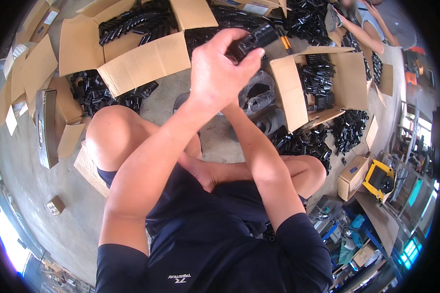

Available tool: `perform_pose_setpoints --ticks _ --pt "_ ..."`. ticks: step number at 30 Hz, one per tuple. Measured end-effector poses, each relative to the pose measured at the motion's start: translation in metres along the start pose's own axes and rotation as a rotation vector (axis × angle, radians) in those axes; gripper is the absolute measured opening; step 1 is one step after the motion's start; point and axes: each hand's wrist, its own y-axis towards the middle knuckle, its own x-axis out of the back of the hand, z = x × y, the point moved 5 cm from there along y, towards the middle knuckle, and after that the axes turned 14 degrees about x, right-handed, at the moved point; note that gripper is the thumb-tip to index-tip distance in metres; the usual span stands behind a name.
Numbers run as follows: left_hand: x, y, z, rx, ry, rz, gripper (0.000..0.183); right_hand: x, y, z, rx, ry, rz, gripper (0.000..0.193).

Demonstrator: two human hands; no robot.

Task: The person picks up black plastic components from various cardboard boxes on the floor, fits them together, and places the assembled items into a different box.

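Observation:
My left hand (216, 66) is raised over the floor in front of me. Its thumb and fingers close round a short, thick black plastic part (257, 40), whose far end sticks out to the upper right. My right forearm (252, 141) crosses behind the left wrist. The left hand covers my right hand, so its fingers do not show. Just beyond the part lies a slim tool with an orange and black handle (284, 43). Beneath the hands is a clear plastic bag (259, 90) with dark contents.
An open cardboard box (144, 66) of black parts stands ahead on the left, another open box (291, 93) on the right. Loose black parts (303, 144) lie in heaps around them. A person's leg (362, 35) reaches in at the upper right. A yellow-framed item (379, 178) stands at the right.

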Motion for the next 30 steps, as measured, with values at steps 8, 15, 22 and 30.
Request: perform_pose_setpoints --ticks 8,15,22,30 --pt "-0.006 0.001 0.000 -0.219 0.243 -0.069 0.037 -0.025 0.004 -0.001 -0.057 0.033 -0.064 0.018" --pt "-0.009 -0.002 0.001 -0.326 0.332 -0.145 0.036 0.049 -0.026 0.008 -0.053 0.386 -0.513 0.018" --pt "-0.009 -0.013 -0.003 -0.352 0.413 -0.152 0.037 0.231 -0.057 0.019 -0.188 0.961 -0.694 0.010" --pt "-0.024 -0.031 -0.001 -0.528 0.551 -0.141 0.036 0.269 -0.099 0.005 -0.131 1.521 -0.912 0.022"
